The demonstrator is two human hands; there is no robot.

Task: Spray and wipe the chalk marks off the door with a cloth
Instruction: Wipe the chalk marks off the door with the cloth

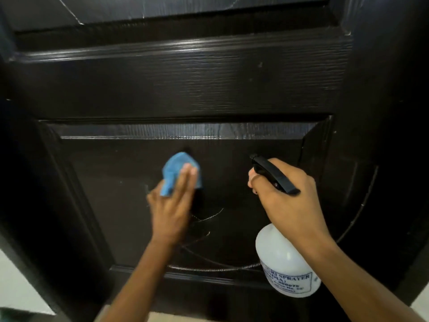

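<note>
The wiping step looks to be in hand: the left hand, fingers straight and flat, presses a blue cloth against the lower panel of the dark door, just left of the frame's centre. The right hand, at right of centre, grips the neck of a white spray bottle with its black nozzle aimed at the panel. Thin chalk marks curve across the panel below and between the 2 hands, with fainter lines in the frame's upper left. The next move probably calls for sweeping the cloth down over those lower arcs, spraying first if they look dry.
</note>
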